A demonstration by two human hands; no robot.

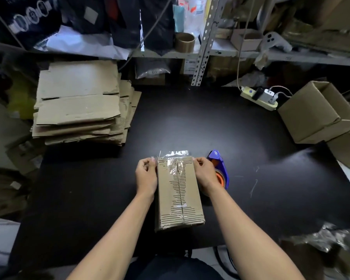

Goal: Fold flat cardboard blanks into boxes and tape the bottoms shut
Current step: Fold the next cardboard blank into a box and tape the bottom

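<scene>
A folded cardboard box (179, 194) lies bottom-up on the black table (251, 168) in front of me. Clear tape runs along its centre seam, and a loose tape end (173, 153) sticks out past the far edge. My left hand (146, 176) grips the box's far left corner with curled fingers. My right hand (205, 174) grips the far right corner the same way. A blue and orange tape dispenser (220, 168) lies on the table just right of my right hand. A stack of flat cardboard blanks (79, 104) sits at the table's far left.
Assembled open boxes (319, 112) stand at the right edge. A power strip (259, 97) with plugs lies at the back right. A shelf with a metal upright (203, 47), a tape roll (184, 42) and bags runs along the back. Crumpled plastic (321, 237) lies near right.
</scene>
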